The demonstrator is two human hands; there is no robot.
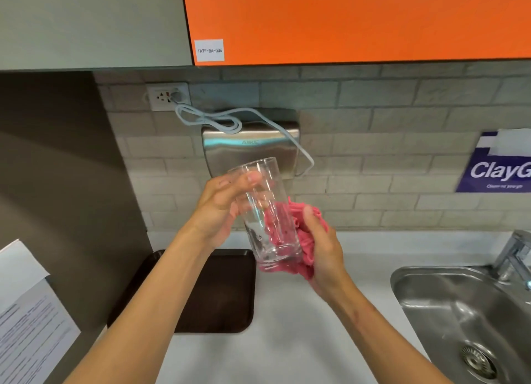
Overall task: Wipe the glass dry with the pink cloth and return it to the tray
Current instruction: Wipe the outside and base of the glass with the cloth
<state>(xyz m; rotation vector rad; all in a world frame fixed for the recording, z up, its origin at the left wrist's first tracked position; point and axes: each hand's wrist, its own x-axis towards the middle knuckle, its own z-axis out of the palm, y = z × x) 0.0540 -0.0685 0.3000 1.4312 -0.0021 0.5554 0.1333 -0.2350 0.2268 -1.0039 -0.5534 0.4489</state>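
At the left, the dark tray [218, 297] lies on the pale surface [287, 340] with nothing on its visible part. Above it, the left hand [221, 208] grips the upper wall of the glass [264, 211], held tilted in the air, mouth up. The right hand [321, 248] is closed around the bunched pink cloth [301, 240], pressed against the base and lower side. The glass looks rigid, breakable and slick where wet, so a grip around its walls seems safest. The sink [459, 311] sits far right.
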